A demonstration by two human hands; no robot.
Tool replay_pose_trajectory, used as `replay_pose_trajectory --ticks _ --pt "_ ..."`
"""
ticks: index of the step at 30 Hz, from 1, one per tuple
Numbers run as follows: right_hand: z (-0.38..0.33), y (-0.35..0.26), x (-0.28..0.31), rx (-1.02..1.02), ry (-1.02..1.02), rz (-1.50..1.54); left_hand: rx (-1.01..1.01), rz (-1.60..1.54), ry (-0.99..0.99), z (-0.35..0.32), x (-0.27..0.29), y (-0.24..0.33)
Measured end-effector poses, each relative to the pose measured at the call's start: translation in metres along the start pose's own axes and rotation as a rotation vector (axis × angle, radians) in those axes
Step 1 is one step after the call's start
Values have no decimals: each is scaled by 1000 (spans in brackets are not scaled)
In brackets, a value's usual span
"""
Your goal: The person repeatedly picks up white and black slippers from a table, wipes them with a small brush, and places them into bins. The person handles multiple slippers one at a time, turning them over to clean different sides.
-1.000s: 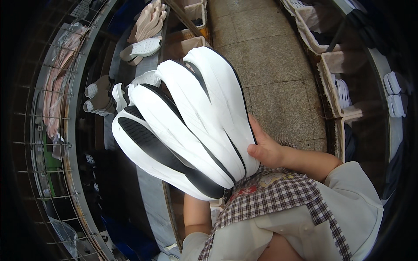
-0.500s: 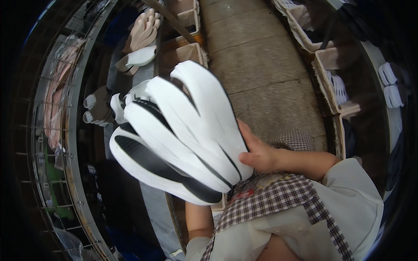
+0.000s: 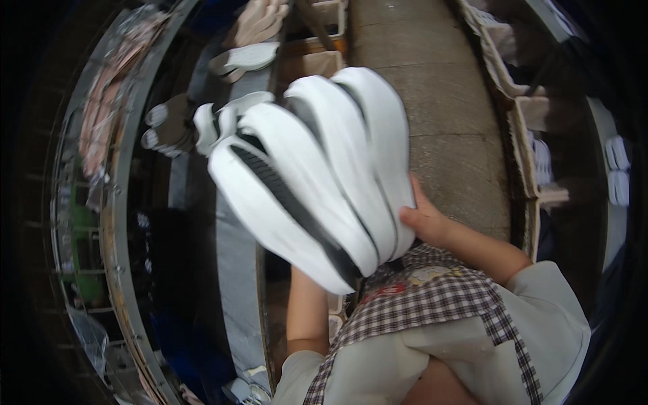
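Left of the 4 soles [image 3: 307, 165] runs the bench [image 3: 236, 283], with the wire rack [image 3: 113, 229] farther left. Right of the soles lies the floor [image 3: 459, 155], then the bins [image 3: 533, 113]. The right hand [image 3: 430, 217] is at the soles' right edge.

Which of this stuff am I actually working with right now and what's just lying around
In hand:
white soles, a fanned bunch with black parts
your right hand, gripping their right side
your left hand, hidden behind them

Apparently just lying about:
pale pink soles
brown pieces on the left
pink material behind the wire rack
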State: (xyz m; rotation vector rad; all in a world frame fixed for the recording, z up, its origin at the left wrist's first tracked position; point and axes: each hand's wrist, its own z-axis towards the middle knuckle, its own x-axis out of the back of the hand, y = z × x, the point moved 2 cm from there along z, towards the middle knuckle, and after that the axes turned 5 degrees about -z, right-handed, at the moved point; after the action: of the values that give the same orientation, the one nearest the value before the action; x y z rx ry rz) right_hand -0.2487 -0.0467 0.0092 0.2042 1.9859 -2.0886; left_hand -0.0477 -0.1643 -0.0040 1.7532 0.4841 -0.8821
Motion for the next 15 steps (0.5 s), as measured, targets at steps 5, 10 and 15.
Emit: replay_pose_trajectory --ticks 5,10,15 --pt "3 -2 -2 50 -16 -52 11 26 -7 0 -1 0" --pt "3 -1 -2 38 2 -71 16 44 -11 0 -1 0" --pt "8 -4 3 -31 26 -91 -9 47 -5 -3 1 3"
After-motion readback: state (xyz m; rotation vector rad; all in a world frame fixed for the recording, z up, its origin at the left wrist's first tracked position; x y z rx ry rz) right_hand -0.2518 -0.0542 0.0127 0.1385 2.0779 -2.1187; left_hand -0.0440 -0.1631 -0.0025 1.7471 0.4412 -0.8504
